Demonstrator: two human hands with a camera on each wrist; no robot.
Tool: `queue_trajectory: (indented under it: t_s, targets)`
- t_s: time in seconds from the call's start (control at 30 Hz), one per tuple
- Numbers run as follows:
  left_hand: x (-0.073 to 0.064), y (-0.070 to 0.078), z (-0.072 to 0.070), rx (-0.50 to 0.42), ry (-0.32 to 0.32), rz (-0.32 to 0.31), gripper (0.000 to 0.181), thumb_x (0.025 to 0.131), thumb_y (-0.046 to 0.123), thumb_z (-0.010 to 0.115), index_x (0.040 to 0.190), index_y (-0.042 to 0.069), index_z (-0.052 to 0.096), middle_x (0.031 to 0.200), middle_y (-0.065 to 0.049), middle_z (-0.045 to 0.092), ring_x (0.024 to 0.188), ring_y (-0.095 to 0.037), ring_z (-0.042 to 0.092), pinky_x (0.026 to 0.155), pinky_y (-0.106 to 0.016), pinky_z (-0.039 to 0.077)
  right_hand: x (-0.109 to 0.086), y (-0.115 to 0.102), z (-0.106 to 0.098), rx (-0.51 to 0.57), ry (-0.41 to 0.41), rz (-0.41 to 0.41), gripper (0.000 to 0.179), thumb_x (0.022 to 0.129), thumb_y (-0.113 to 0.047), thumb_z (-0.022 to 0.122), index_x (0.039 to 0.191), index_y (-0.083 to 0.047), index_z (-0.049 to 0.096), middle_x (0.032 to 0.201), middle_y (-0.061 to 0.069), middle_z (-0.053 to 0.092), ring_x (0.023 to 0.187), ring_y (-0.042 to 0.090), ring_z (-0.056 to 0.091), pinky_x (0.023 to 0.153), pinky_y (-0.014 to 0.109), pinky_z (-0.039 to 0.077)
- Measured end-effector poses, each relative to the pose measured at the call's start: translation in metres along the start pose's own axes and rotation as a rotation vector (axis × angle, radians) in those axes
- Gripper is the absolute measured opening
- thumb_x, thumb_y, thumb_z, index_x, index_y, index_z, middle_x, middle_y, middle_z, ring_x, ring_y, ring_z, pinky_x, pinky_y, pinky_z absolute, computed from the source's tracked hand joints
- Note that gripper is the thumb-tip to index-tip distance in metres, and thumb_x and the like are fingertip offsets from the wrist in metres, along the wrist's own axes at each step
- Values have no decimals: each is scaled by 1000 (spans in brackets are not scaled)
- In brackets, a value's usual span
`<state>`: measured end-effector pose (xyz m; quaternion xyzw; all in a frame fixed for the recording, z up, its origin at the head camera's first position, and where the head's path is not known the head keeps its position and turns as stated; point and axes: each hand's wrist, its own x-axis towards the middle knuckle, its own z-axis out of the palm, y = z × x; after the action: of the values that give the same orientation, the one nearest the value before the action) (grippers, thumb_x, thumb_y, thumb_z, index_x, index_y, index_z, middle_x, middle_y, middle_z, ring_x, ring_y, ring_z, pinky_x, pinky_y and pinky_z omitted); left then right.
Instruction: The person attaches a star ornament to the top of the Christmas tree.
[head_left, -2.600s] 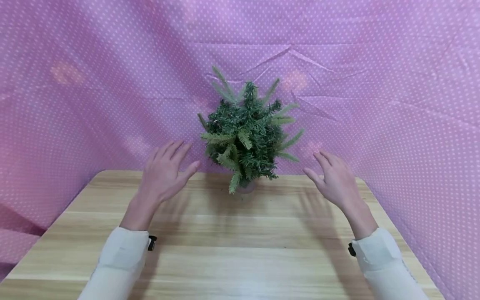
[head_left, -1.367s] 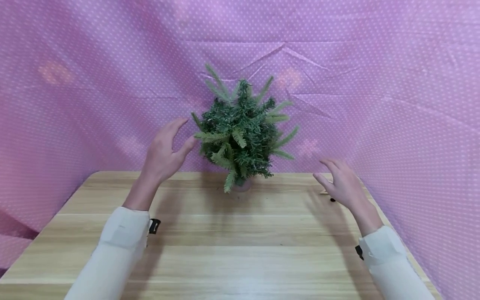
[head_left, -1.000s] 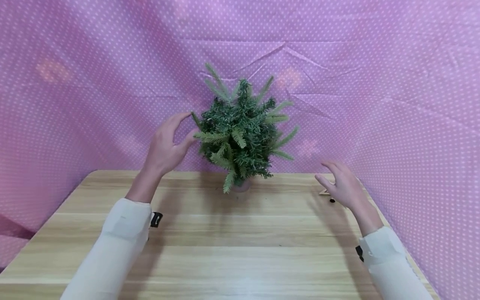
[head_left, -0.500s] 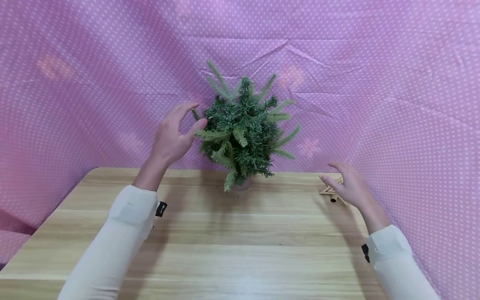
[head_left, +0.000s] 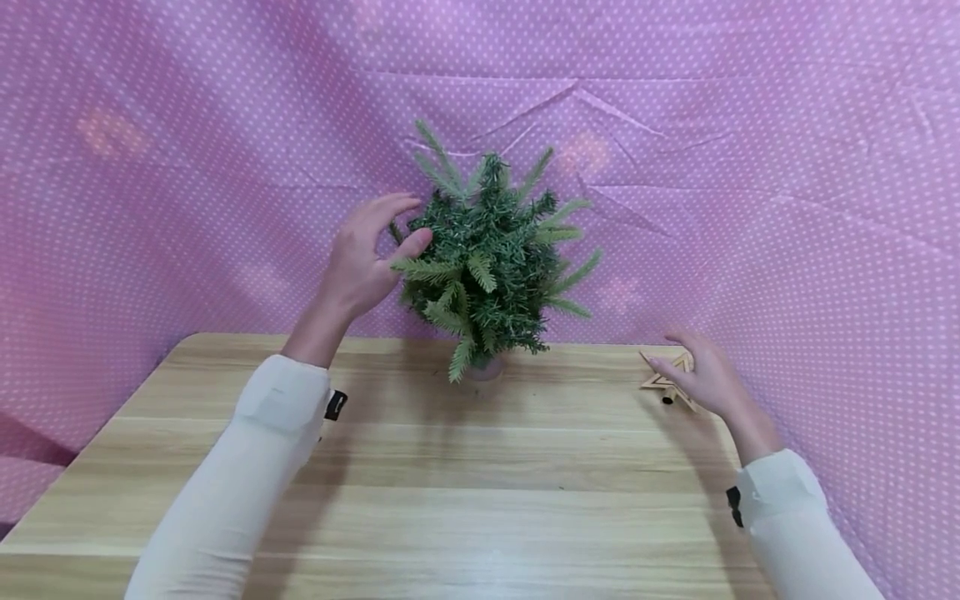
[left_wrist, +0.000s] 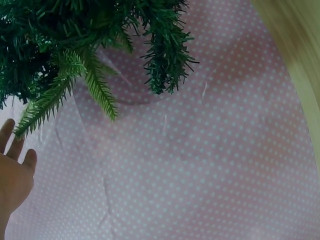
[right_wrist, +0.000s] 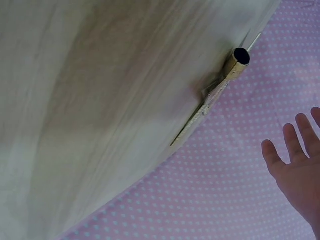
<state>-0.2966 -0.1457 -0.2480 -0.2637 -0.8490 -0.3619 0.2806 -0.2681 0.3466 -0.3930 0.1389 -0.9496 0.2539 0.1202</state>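
A small artificial Christmas tree [head_left: 502, 258] stands at the back middle of the table on a pale base [head_left: 486, 369]. My left hand [head_left: 363, 254] is at its upper left, thumb and fingers spread apart beside the outer sprigs; the thumb overlaps the foliage, and whether it touches cannot be told. In the left wrist view, that hand [left_wrist: 16, 180] shows below a drooping sprig [left_wrist: 47, 105]. My right hand [head_left: 705, 372] hovers over a gold star tree topper [head_left: 657, 381], hiding part of it. The right wrist view shows the topper's round socket [right_wrist: 237, 64] and the hand [right_wrist: 300, 177] apart from it.
The wooden table [head_left: 480, 458] has rounded back corners. Pink polka-dot cloth [head_left: 825, 208] hangs behind it and along both sides, close behind the tree. Both sleeves are white, each with a dark device [head_left: 336, 406] at the wrist.
My left hand has moved up and right, from beside the tree to its upper left branches. My right hand has shifted right and slightly down, and more of the star topper shows beneath it.
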Motion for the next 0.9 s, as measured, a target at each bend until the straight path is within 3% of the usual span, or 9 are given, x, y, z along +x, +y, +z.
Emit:
queue_trajectory:
  t_s: [0.27,0.63,0.9]
  targets:
    - [7,-3,6,-65,3,55,75,96,69,48,141,9,58,149,-8,53,140,-23,42,119,-48,24,-3,12,1,14,-16,36,65,99,-33,68,142,10,47,143,35,47,134,56,38,107,71,29]
    - [18,-2,11,-55,-16,92,74,95,69,50,137,8,62,141,-9,59,123,-29,54,108,-52,39,-8,31,0,13,-89,130,72,98,-37,68,140,17,45,143,41,41,135,59,34,109,71,27]
    - [26,1,11,-38,-53,96,69,95,64,54,137,10,63,142,-7,59,134,-24,48,113,-50,34,-12,42,2,24,-105,142,75,96,-36,70,139,19,43,141,42,43,130,61,37,105,72,30]
